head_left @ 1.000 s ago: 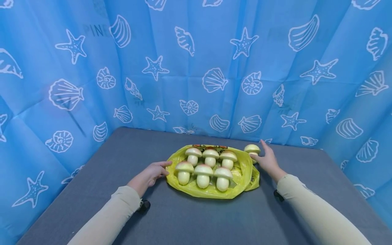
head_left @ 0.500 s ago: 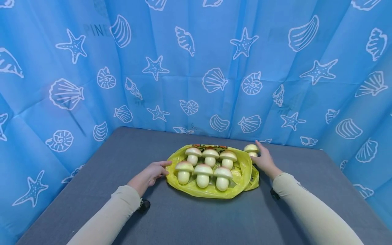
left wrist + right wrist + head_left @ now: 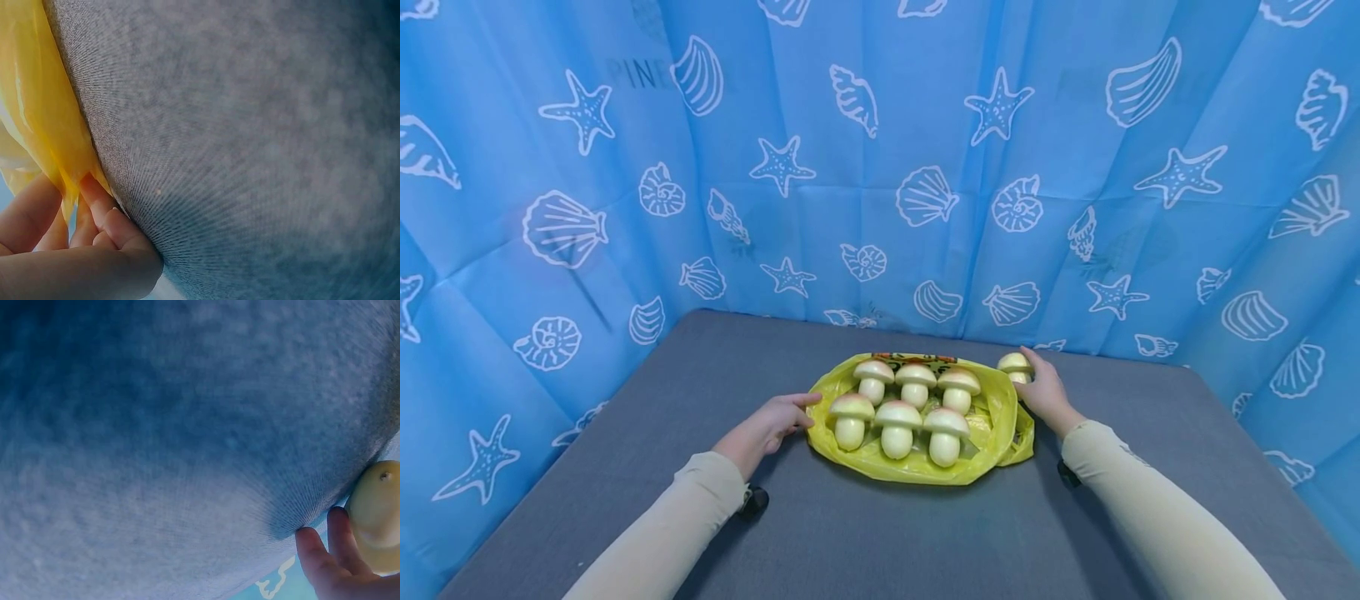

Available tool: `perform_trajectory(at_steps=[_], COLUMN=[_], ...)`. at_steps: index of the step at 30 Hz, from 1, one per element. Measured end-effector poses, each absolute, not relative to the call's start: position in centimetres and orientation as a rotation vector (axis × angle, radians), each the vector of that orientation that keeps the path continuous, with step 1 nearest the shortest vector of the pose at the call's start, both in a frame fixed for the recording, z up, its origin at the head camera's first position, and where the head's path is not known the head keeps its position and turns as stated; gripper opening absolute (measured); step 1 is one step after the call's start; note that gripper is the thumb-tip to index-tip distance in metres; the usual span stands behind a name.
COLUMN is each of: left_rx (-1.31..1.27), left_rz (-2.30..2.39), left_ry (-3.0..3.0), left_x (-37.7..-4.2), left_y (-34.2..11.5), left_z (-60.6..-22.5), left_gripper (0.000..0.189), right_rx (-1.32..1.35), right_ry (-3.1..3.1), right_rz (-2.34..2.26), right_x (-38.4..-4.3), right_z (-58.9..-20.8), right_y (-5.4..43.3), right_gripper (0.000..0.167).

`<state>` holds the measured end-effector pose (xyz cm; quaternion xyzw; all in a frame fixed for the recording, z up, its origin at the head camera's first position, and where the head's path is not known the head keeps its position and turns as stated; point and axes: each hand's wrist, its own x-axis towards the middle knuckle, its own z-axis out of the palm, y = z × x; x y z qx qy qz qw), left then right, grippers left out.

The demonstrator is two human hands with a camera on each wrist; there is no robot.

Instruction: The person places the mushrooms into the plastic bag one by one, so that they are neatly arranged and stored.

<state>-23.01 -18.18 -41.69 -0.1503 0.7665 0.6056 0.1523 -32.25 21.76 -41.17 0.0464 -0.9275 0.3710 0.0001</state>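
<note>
A yellow plastic bag (image 3: 917, 477) lies spread in the middle of the table, its mouth facing up. Several toy mushrooms stand in it in two rows, among them a front one (image 3: 897, 429) with a pale stem and pinkish cap. My left hand (image 3: 769, 429) pinches the bag's left rim; in the left wrist view, yellow film (image 3: 44, 94) runs between thumb and fingers. Outside the bag at right stands another mushroom (image 3: 1015, 364), partly hidden. My right hand (image 3: 1047, 396) is around its right side, fingers fairly straight, close against the mushroom (image 3: 378, 509) in the right wrist view.
The grey cloth-covered table (image 3: 880, 542) reaches back to a blue curtain (image 3: 880, 233) printed with shells and starfish. A loose yellow flap (image 3: 1022, 437) of the bag sticks out at its right end. Dark wrist cameras (image 3: 754, 502) are strapped below both sleeves.
My right hand has moved left and closer around the outside mushroom, which has shifted very slightly left. The left hand and the mushrooms in the bag have stayed in place.
</note>
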Motion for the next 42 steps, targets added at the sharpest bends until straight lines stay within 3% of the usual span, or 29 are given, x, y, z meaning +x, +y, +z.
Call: perform_trajectory(at_steps=[42], left_rx=[-0.457], left_rz=[1.733], left_ry=[2.206], left_x=[-22.9], left_y=[-18.1], left_z=[-41.8], left_gripper=[0.055], right_rx=[0.019], right_ry=[-2.817], right_rz=[1.354], right_x=[-27.6], right_z=[-39.5], right_y=[23.3], right_gripper=[0.079])
